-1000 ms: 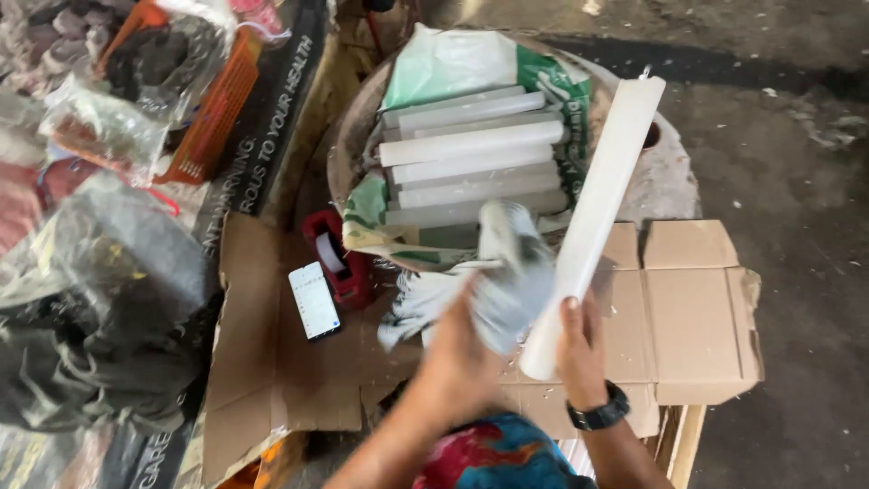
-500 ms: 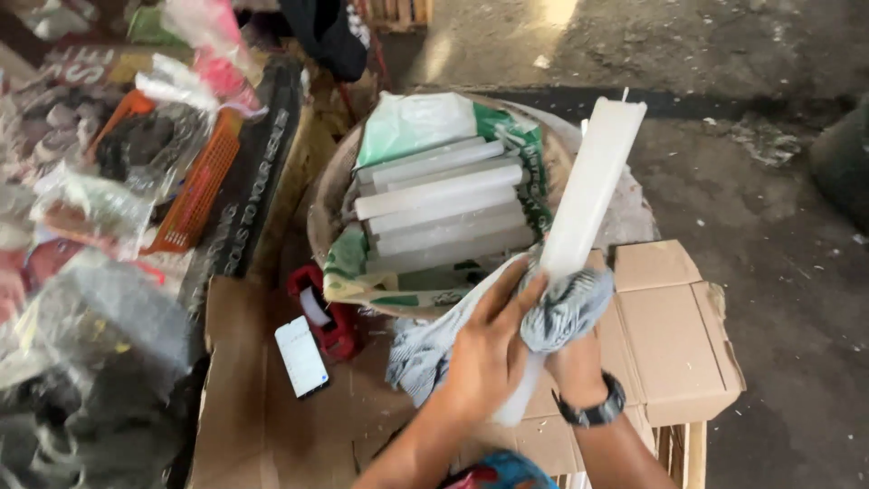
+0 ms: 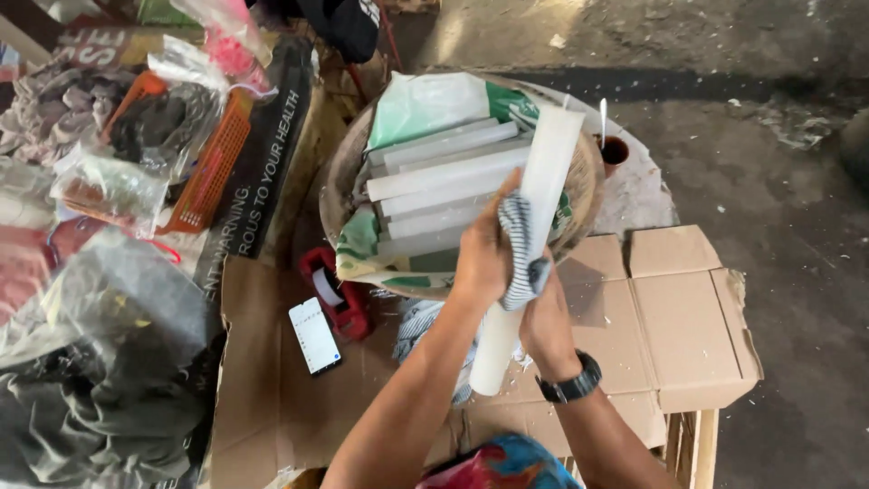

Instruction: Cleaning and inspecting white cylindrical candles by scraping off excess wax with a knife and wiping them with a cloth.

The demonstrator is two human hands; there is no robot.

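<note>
The long white candle (image 3: 529,226) stood steeply tilted, its long axis running from the lower end near the person's lap up and slightly right to the top end over the basket (image 3: 584,195). The left hand (image 3: 484,254) was closed around a striped cloth (image 3: 518,249) pressed against the candle's middle. The right hand (image 3: 543,317), with a black watch (image 3: 568,385) on its wrist, gripped the candle lower down, mostly hidden behind it.

Behind, the basket held a row of white candles (image 3: 444,186) lying on a green and white bag (image 3: 434,104). On the flattened cardboard (image 3: 679,308) lay a phone (image 3: 315,335) beside a red tape dispenser (image 3: 337,290). Clear plastic bags (image 3: 109,190) and an orange crate (image 3: 213,167) crowded the left; their contents were hard to make out. Where the cloth's lower part went was partly hidden by the forearm.
</note>
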